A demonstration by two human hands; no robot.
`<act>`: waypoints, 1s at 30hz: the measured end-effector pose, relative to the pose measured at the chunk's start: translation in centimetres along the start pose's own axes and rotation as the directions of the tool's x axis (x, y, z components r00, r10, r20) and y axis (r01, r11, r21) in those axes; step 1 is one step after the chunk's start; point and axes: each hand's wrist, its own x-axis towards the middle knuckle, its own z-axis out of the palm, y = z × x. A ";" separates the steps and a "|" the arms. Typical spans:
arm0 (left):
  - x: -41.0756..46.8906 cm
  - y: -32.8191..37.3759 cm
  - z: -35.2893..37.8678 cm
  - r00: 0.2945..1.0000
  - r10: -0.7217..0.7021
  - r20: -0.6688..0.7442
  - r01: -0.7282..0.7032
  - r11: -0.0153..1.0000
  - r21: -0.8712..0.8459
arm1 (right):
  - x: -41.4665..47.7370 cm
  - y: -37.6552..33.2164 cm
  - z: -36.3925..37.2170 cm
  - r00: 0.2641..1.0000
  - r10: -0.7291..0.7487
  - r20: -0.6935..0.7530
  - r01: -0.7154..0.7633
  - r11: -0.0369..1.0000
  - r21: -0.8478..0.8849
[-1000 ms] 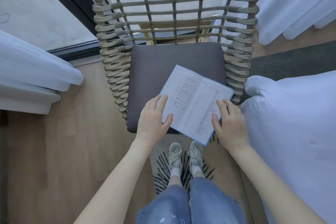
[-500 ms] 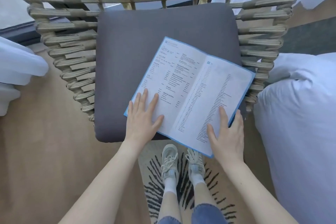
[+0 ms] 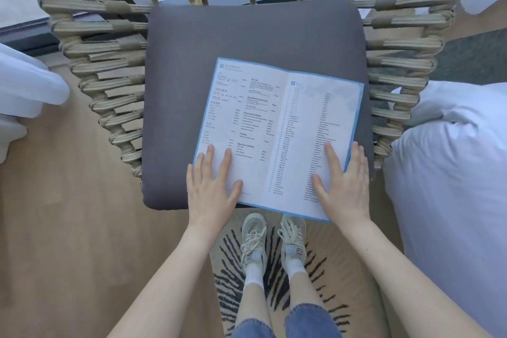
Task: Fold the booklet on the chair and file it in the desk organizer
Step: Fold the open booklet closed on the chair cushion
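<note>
A white booklet (image 3: 277, 129) with a blue border lies open and flat on the grey seat cushion (image 3: 247, 35) of a woven rope chair (image 3: 109, 68). Its near edge sticks out past the cushion's front. My left hand (image 3: 211, 186) rests flat on the booklet's near left corner, fingers spread. My right hand (image 3: 343, 184) rests flat on the near right corner, fingers spread across the right page and its edge. Neither hand grips the paper. No desk organizer is in view.
White bedding (image 3: 452, 186) bulges close on the right of the chair. More white fabric (image 3: 24, 85) lies at the left. The floor is wood, with a striped rug (image 3: 274, 288) under my feet in pale sneakers. A window frame runs behind the chair.
The view has come closer to the chair. Both hands slid onto the booklet's near corners and the booklet now lies straighter on the cushion.
</note>
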 end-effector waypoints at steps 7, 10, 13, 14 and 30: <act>-1.9 0.0 1.7 0.999 -0.043 -0.016 0.043 0.999 0.017 | 3.2 0.9 0.0 0.983 -0.180 -0.023 0.178 0.982 -0.065; -2.2 0.6 2.6 0.997 -0.078 -0.026 0.078 0.997 0.025 | 4.2 1.3 0.6 0.973 -0.230 -0.027 0.227 0.969 -0.102; -2.4 0.8 3.6 0.995 -0.093 -0.036 0.094 0.995 0.037 | 4.5 1.7 1.4 0.969 -0.244 -0.046 0.237 0.964 -0.125; -2.3 0.7 4.0 0.995 -0.089 -0.041 0.091 0.995 0.043 | 4.5 1.9 1.7 0.968 -0.245 -0.059 0.236 0.963 -0.131; -1.4 1.0 -2.7 0.992 -0.118 0.033 0.121 0.987 -0.102 | 3.7 -0.3 -3.1 0.982 -0.167 0.088 0.179 0.972 -0.151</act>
